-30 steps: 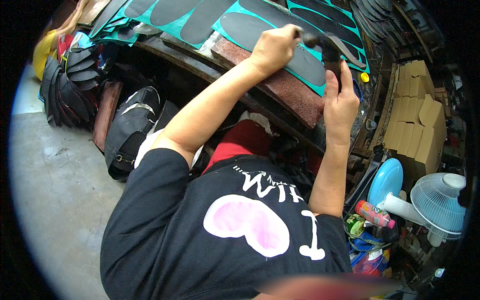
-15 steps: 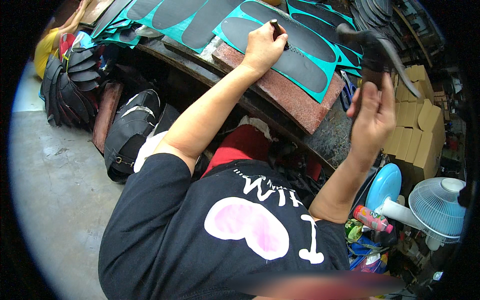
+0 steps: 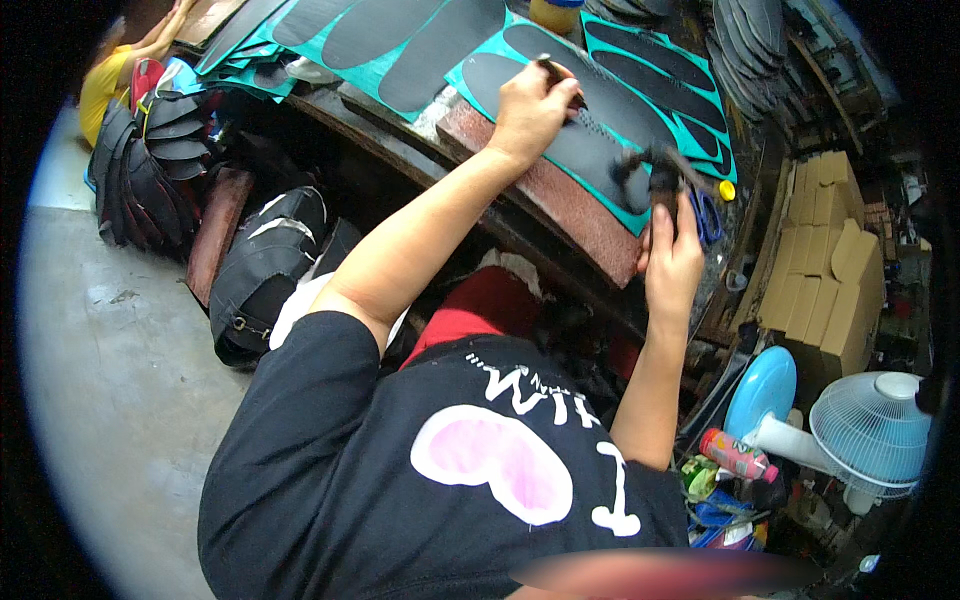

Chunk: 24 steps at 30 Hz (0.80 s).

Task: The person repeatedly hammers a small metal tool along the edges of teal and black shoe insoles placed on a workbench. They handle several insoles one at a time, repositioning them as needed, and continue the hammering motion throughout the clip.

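Black insole (image 3: 590, 140): punch (image 3: 556, 76) gripped in left hand (image 3: 530, 105), hammer (image 3: 655, 175) clenched in right hand (image 3: 672, 255); punch best kept upright, struck squarely w/ hammer.

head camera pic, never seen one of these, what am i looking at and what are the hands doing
It is one wide fisheye view from a camera worn on a person's head, looking down, so straight edges bend near the rim. No machine is involved, only two bare hands. The left hand presses a thin dark tool onto a black sole-shaped piece lying on a teal sheet. The right hand grips a dark hammer-like tool, blurred by motion. Both lie over a reddish-brown slab on a cluttered workbench. At lower right stand a small white fan and stacked cardboard boxes.
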### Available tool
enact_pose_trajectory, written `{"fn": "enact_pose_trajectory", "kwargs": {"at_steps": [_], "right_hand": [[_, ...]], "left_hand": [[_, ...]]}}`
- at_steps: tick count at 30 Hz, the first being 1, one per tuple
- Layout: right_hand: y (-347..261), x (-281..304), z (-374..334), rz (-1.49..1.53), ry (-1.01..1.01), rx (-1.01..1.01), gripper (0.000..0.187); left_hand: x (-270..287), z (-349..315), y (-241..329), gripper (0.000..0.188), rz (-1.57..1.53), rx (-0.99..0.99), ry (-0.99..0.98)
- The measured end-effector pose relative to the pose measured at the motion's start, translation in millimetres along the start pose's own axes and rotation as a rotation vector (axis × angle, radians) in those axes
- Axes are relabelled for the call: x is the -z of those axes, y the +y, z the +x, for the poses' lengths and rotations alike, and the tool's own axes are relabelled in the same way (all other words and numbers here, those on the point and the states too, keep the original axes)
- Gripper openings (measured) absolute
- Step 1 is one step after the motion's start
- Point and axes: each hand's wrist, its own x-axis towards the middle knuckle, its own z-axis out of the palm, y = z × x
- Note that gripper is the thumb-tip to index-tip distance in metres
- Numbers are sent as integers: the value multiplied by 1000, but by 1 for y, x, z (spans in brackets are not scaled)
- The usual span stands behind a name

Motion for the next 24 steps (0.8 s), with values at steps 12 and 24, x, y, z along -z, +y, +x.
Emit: {"fn": "enact_pose_trajectory", "kwargs": {"at_steps": [12,24], "right_hand": [[22,21,-35,-91,-36,23,43],[-1,39,-51,208,-12,17,44]], "left_hand": [[95,66,-3,16,88,200,-170],[-5,134,9,23,346,-36,8]]}}
